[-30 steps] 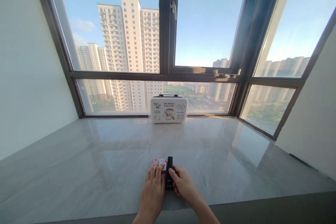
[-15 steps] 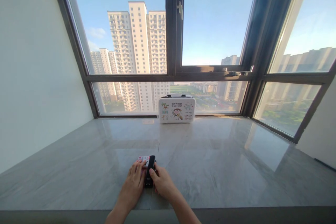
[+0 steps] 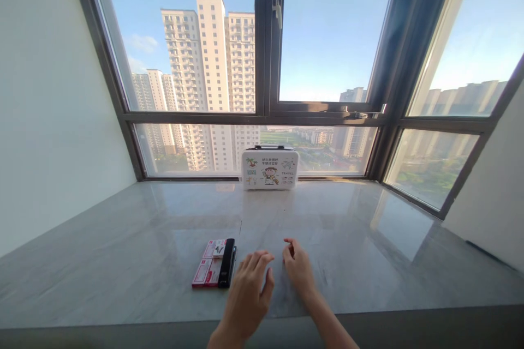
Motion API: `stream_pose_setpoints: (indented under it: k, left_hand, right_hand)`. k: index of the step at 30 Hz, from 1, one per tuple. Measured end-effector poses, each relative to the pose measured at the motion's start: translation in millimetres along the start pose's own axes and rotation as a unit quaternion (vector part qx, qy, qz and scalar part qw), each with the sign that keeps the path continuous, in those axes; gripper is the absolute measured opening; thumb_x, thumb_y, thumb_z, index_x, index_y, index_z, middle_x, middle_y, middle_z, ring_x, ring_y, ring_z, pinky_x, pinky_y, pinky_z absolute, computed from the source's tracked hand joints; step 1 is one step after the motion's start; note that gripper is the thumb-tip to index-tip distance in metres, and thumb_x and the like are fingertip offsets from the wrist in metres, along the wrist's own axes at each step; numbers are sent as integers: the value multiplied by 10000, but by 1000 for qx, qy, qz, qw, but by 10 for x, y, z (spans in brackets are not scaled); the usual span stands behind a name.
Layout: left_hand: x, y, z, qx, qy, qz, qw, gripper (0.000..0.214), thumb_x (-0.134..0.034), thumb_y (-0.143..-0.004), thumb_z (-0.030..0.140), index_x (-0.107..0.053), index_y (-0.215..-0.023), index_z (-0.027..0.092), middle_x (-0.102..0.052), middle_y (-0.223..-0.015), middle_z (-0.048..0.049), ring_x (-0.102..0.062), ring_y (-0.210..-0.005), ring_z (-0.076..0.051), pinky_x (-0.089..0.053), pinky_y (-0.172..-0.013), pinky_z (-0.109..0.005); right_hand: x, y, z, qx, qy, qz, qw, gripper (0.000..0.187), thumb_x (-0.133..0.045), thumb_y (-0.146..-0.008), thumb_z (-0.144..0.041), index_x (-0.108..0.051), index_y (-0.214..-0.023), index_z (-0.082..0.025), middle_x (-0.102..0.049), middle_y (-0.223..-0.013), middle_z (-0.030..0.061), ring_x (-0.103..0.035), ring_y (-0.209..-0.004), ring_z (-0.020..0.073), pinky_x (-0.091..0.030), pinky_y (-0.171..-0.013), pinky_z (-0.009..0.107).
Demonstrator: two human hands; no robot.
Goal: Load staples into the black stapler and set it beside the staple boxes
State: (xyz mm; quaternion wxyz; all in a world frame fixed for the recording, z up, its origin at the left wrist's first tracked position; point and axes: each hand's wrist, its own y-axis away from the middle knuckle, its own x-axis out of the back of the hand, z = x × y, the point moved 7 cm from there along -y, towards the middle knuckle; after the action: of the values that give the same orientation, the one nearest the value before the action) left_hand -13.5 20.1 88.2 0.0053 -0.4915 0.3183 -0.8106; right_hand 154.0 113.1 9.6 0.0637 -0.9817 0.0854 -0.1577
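Note:
A black stapler [image 3: 226, 262] lies on the grey marble sill beside small red-and-white boxes [image 3: 208, 264], near the front edge. My left hand [image 3: 249, 295] hovers just right of the stapler, fingers spread, holding nothing. My right hand [image 3: 298, 268] floats further right, fingers loosely curled and apart, also with nothing in it. Neither hand touches the stapler or the boxes.
A white tin case [image 3: 269, 169] with cartoon stickers and a handle stands upright against the window at the back centre. The marble sill [image 3: 368, 240] runs between white side walls. Dark window frames and glass close off the far side.
Both hands have let go of the stapler and boxes and moved to the right of them. The stapler and boxes now lie uncovered on the sill.

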Motion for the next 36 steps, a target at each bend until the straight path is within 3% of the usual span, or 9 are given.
stream_pose_setpoints:
  k: [2,5,7,10,12,15,36]
  left_hand:
    - [-320,-175,115,16,-32,-73,997,455,-302,-1029,325,-419,-1468,304,-524,-1480,-28,-472,-1359,-187,-399,-1128,-361]
    - [-709,-319,7,57,-56,-105,991,551,-306,-1016,432,-372,-1526,234,-419,-1575,-66,-331,-1472,-261,-289,-1198,-469]
    - [-900,-330,-118,78,-66,-114,988,602,-293,-1004,489,-362,-1538,217,-357,-1609,-77,-252,-1507,-293,-216,-1217,-529]
    - [-1054,-294,-237,92,-80,-125,985,630,-241,-999,538,-329,-1554,252,-279,-1643,-44,-185,-1530,-275,-154,-1233,-535]
    - [-1087,-273,-264,95,-88,-128,983,645,-208,-996,572,-304,-1561,278,-254,-1652,-18,-165,-1535,-255,-138,-1240,-518]
    - [-1094,-263,-275,97,-97,-129,982,656,-174,-991,606,-286,-1565,307,-245,-1655,11,-152,-1538,-236,-130,-1246,-498]
    - [-1053,-246,-248,106,-103,-130,980,634,-172,-997,575,-280,-1566,315,-245,-1654,11,-156,-1537,-229,-124,-1247,-494]
  right_hand:
    - [333,-28,44,32,73,16,997,503,-428,-890,-405,-605,-1302,-176,-669,-1201,137,-593,-1159,280,-416,-1060,410]
    - [613,19,120,61,150,14,987,583,-511,-842,-395,-593,-1373,-169,-537,-1457,119,-322,-1449,307,-145,-1224,424]
    - [642,86,172,71,236,-4,969,631,-492,-873,-433,-523,-1455,-189,-429,-1559,78,-192,-1511,302,-51,-1237,440]
    - [552,170,242,78,401,-35,912,633,-333,-968,-483,-363,-1553,-241,-282,-1635,24,-126,-1533,279,-39,-1229,476]
    - [502,192,263,78,456,-37,886,638,-277,-989,-502,-303,-1575,-250,-238,-1649,23,-111,-1536,278,-47,-1223,494]
    - [474,192,261,80,473,-31,877,652,-264,-990,-524,-292,-1579,-245,-234,-1650,34,-110,-1535,290,-50,-1217,511]
    - [487,225,226,61,480,-37,874,650,-247,-992,-528,-271,-1584,-261,-210,-1656,16,-107,-1537,279,-64,-1222,496]
